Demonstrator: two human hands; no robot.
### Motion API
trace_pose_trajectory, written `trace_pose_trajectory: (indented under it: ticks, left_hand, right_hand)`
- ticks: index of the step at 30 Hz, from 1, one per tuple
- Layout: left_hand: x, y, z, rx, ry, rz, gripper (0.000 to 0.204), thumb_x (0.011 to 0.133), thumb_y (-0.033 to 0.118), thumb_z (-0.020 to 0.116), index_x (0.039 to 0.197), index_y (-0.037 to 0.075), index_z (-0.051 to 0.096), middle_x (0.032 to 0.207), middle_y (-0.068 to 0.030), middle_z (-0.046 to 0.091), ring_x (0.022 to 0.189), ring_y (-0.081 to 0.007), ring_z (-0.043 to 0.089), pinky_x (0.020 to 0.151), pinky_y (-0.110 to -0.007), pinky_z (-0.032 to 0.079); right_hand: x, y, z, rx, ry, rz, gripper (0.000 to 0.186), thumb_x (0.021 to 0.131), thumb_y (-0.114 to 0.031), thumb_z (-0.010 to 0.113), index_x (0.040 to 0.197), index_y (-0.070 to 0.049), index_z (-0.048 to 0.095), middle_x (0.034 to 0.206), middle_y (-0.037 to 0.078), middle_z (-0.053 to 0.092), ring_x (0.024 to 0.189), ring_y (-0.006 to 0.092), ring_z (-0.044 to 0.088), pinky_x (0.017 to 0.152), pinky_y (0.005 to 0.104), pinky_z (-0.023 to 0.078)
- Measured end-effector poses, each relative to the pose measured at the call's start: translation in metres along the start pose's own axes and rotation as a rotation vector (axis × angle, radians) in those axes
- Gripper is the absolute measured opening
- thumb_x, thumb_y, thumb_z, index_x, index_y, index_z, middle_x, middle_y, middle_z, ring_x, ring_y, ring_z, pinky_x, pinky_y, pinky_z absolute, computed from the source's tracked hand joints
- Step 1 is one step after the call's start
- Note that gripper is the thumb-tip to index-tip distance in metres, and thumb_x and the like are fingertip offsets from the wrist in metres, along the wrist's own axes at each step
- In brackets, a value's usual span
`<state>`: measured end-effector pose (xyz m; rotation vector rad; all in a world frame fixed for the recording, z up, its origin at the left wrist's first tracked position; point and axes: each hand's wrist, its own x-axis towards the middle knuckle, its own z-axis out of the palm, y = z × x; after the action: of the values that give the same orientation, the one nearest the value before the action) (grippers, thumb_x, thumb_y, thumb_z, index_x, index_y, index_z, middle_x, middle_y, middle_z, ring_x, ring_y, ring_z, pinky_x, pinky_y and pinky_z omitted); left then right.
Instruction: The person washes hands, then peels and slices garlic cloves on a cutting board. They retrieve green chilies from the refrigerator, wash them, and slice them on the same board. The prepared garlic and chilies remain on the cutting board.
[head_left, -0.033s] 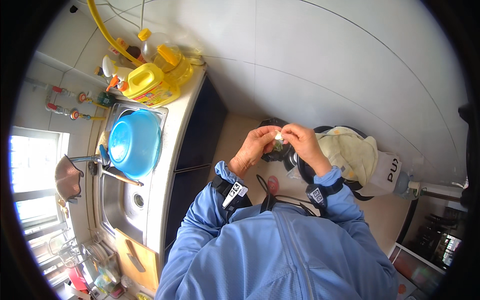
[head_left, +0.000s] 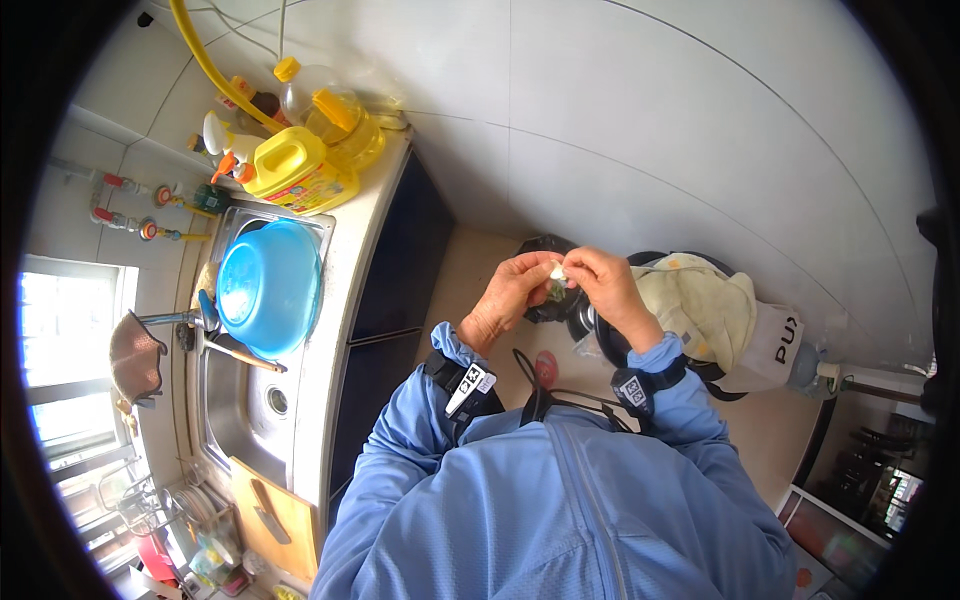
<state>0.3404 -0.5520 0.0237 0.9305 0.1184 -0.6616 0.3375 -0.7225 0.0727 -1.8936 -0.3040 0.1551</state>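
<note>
I see small white piece (head_left: 558, 270), too small to identify, pinched between left hand (head_left: 508, 294) and right hand (head_left: 608, 288), held in mid-air.

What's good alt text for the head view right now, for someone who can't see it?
A bare left hand and right hand pinch a small white piece between them, near a black plastic bag. To the left, a kitchen counter holds a yellow jug, a blue basin at a metal sink, and a wooden board.
</note>
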Motion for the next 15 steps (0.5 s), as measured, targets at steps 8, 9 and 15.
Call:
trace_pose_trajectory:
  ticks: [8,9,15]
  left_hand:
    - [0.01,-0.018,0.013,-0.1,-0.056,0.043,0.025,0.089,0.021,0.059,0.106,0.002,0.059,0.073,0.0004,0.053,0.058,-0.0059,0.037,0.05,-0.019,0.03]
    - [0.011,-0.017,0.013,-0.1,-0.077,0.05,0.025,0.089,0.02,0.059,0.107,0.002,0.058,0.074,0.0002,0.054,0.058,-0.0061,0.037,0.05,-0.019,0.03]
    - [0.013,-0.017,0.015,-0.13,-0.143,0.042,0.023,0.089,0.015,0.057,0.108,0.002,0.057,0.077,-0.0006,0.055,0.06,-0.0067,0.036,0.053,-0.019,0.031]
  right_hand:
    - [-0.005,0.016,0.002,-0.157,0.036,-0.082,0.008,0.087,-0.007,0.052,0.084,-0.002,0.047,0.07,0.012,0.051,0.057,0.0237,0.054,0.051,0.0324,0.044]
    - [-0.007,0.018,0.002,-0.152,0.045,-0.082,0.008,0.087,-0.007,0.052,0.084,-0.002,0.047,0.069,0.012,0.052,0.057,0.0223,0.054,0.051,0.0318,0.044]
    - [-0.01,0.032,0.001,0.174,0.049,0.181,0.008,0.091,-0.009,0.05,0.085,-0.002,0.051,0.07,0.001,0.053,0.06,0.0069,0.049,0.053,0.0212,0.042]
